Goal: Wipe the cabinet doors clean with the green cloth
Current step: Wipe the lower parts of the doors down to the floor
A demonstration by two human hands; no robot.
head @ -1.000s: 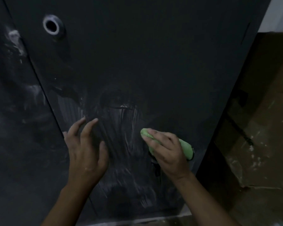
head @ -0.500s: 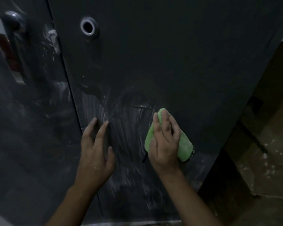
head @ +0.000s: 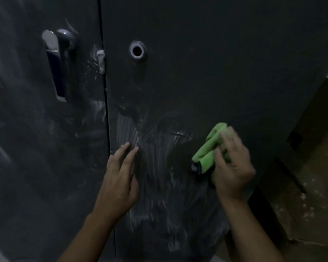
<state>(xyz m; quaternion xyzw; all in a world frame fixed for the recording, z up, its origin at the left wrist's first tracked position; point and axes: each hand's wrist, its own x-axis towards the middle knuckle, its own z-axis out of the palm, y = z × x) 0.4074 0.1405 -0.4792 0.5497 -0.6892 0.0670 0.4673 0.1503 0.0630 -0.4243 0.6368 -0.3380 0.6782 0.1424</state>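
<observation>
Right hand (head: 233, 167): grip clenched round the crumpled bright green microfibre cloth (head: 209, 150), thumb and fingers curled over the bunched fabric, edges motion-blurred; cloth pressed against the dark grey right-hand cabinet door (head: 206, 69), in its lower right part, just right of the white streaked residue (head: 155, 148). Half a second ago the same hand lay with straight fingers on top of the cloth nearer the door's middle; cloth and hand now sit further right, and the cloth is more bunched, with a dark-trimmed corner showing at its lower left.

Left hand (head: 119, 178): grip released, holding nothing; fingers straight and spread, tips touching the right-hand door just right of the vertical seam (head: 106, 103) between the doors; placement unchanged from the earlier frame.

Streaks run mostly up and down between the two hands and below them; they look as before.

View has swung left: the dark grey left-hand cabinet door (head: 27, 148) fills more of the frame, and its shiny metal lever handle (head: 55, 63) is now seen whole; round metal-ringed hole (head: 137, 51) on the right-hand door; pale smear (head: 101, 59) at the seam beside it; brown speckled surface (head: 311, 167) at far right.
</observation>
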